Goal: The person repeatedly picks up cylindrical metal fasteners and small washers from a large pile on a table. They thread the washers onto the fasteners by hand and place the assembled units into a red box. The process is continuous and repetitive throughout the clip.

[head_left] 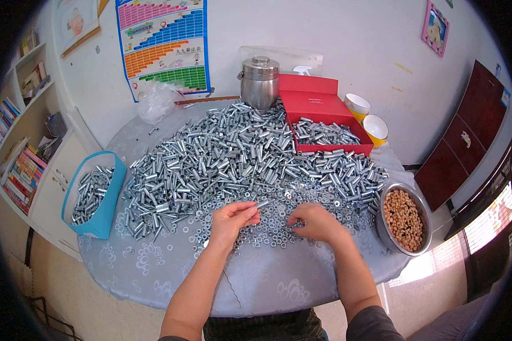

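Observation:
Between the thumb and fingers of my left hand (231, 223) is a silver expansion bolt (261, 204), its end pointing right. My right hand (317, 220) reaches down to the loose washers and nuts (273, 230), fingers curled together at the tips. Whatever those fingertips pinch is too small or hidden to name. Both hands are over the near side of a large heap of similar silver bolts (210, 153), which spreads across the table. Flat washers and nuts lie scattered around and beneath my hands.
A blue box (109, 207) of bolts stands at left, a red box (330, 149) of them at the back. A metal bowl (424, 241) of brown, nut-like pieces sits at the right edge. Behind the heap are a steel canister (260, 85), yellow-and-white cups (375, 129) and a plastic bag (158, 102).

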Demonstrator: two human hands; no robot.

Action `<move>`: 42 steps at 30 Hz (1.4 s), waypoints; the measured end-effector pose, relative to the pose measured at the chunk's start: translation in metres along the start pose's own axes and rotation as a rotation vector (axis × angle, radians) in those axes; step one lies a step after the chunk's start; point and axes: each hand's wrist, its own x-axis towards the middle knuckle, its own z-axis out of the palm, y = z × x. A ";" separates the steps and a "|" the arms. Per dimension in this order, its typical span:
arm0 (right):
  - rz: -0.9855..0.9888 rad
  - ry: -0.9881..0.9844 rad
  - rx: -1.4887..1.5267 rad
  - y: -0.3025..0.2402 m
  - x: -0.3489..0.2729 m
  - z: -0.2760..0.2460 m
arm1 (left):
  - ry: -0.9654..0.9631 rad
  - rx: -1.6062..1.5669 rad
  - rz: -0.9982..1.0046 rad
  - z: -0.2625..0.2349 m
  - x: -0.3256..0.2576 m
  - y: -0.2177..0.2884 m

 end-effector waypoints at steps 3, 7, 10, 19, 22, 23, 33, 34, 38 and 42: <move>0.075 0.078 0.045 -0.013 0.006 0.009 | -0.002 0.008 -0.014 0.003 -0.001 0.003; 0.031 0.302 0.137 -0.012 0.013 0.025 | 0.001 0.017 -0.020 0.003 -0.002 0.003; -0.017 0.381 0.074 -0.003 0.015 0.022 | 0.000 -0.005 -0.016 0.000 -0.001 0.001; -0.119 0.270 -0.082 0.003 0.015 0.027 | -0.010 0.001 -0.037 0.006 -0.002 0.002; -0.079 0.265 -0.052 0.003 0.015 0.025 | -0.004 0.007 -0.035 0.004 -0.002 0.000; -0.057 0.293 -0.035 0.003 0.015 0.026 | -0.004 0.015 -0.036 0.004 -0.002 -0.001; 0.218 0.382 0.845 -0.013 0.016 0.026 | -0.023 0.005 -0.101 0.004 -0.003 -0.001; 0.212 0.380 0.855 -0.013 0.016 0.026 | -0.032 0.000 -0.110 0.004 -0.003 0.000; 0.194 0.372 0.912 -0.012 0.017 0.028 | -0.079 -0.004 -0.155 0.002 -0.004 0.000; 0.191 0.289 0.913 -0.017 0.016 0.026 | -0.116 -0.011 -0.183 0.002 -0.004 -0.002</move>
